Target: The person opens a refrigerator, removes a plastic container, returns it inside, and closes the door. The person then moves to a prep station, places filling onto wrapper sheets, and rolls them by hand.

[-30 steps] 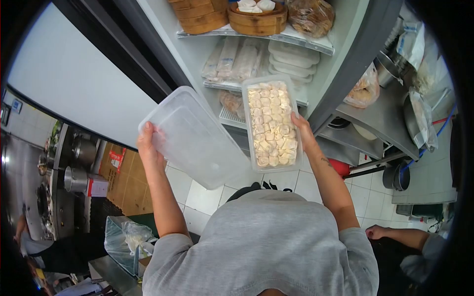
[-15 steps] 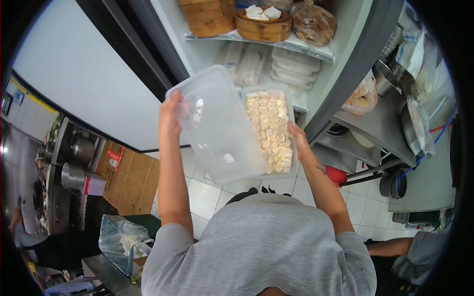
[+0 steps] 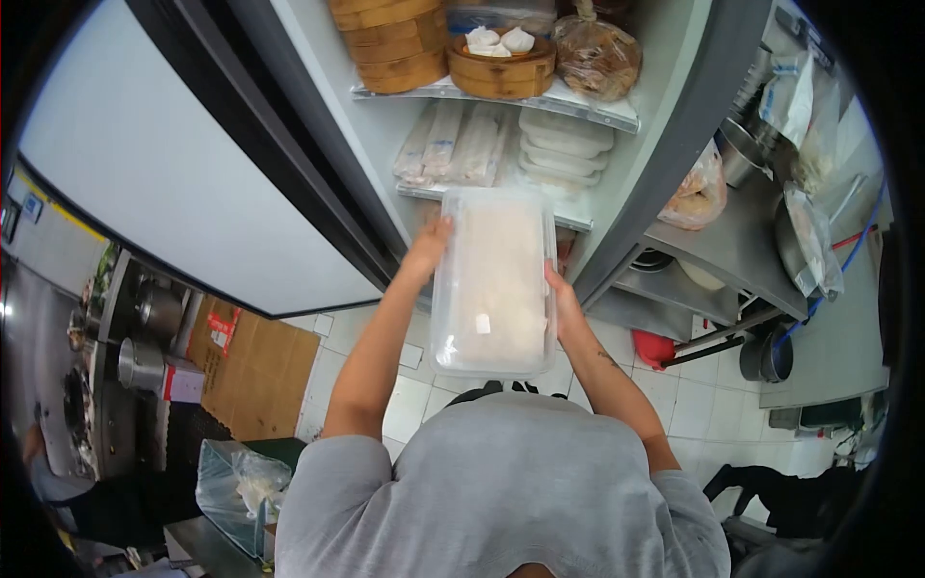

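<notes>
The box [image 3: 551, 241] is judged to be of moderate weight when filled, with thin plastic walls that are stiff along the rim but could be flexed if squeezed. Its smooth surface may be made slippery by cold or damp. The lid [image 3: 501, 275] is likely light and bendy; whether it is fully seated cannot be told, so lifting by it alone is best avoided. Hold is best taken low on both long sides, with the base supported, and the top is better left unpressed, since the contents may be soft.

The box is held level or nearly so, in the air before the front edge of the lower shelf [image 3: 574, 202], left of that shelf's right front corner. The lid's left edge is grasped by the left hand [image 3: 427, 249] near the far corner; the box's right side is gripped by the right hand [image 3: 566, 301], its underside fingers hidden.

Rounded corners, cloudy translucent plastic and a blurred, pale filling are shown.
</notes>
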Demonstrator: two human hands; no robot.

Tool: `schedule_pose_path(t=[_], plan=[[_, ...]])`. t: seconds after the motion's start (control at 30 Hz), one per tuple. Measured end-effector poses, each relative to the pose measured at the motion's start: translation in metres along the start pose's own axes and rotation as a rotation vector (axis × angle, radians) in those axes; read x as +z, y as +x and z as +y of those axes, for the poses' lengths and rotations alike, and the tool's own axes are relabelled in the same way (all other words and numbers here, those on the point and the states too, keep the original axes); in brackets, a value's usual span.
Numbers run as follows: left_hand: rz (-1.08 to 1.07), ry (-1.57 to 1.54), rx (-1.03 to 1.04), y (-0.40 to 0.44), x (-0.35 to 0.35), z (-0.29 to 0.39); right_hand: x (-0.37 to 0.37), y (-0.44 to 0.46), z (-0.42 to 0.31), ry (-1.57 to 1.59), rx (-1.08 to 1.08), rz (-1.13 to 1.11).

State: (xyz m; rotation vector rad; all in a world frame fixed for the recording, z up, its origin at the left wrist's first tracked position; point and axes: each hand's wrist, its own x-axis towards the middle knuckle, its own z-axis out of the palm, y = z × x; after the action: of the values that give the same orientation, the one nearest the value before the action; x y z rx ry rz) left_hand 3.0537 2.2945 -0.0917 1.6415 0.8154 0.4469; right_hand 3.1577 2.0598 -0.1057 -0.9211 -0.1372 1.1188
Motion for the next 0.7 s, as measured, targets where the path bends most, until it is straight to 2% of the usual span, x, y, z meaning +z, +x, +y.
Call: schedule_pose_path(t=[0.07, 0.13, 0.23, 0.33, 0.43, 0.53, 0.63, 0.7], plan=[[0.031, 0.010, 0.009, -0.017, 0.012, -0.007, -0.001, -0.005, 0.004, 0.046, -0.006, -0.011], [0.089, 0.085, -0.023, -0.028, 0.017, 0.016, 0.004, -0.003, 0.002, 0.136, 0.001, -0.036], [0.020, 0.105, -0.040, -0.009, 0.015, 0.001, 0.009, -0.006, -0.009, 0.153, 0.067, -0.045], [0.050, 0.030, -0.105, 0.003, 0.027, 0.002, 0.011, -0.007, -0.016, 0.164, 0.009, -0.114], [0.078, 0.193, 0.004, 0.012, 0.031, 0.006, 0.010, -0.010, -0.020, 0.162, -0.006, -0.152], [0.037, 0.240, 0.053, 0.025, 0.032, 0.008, 0.000, -0.008, -0.020, 0.049, 0.039, -0.047], [0.053, 0.368, 0.108, 0.030, 0.034, 0.014, 0.005, -0.012, -0.027, -0.039, -0.042, -0.103], [0.011, 0.361, 0.006, 0.025, 0.035, 0.032, 0.007, -0.011, -0.028, -0.009, -0.084, -0.090]])
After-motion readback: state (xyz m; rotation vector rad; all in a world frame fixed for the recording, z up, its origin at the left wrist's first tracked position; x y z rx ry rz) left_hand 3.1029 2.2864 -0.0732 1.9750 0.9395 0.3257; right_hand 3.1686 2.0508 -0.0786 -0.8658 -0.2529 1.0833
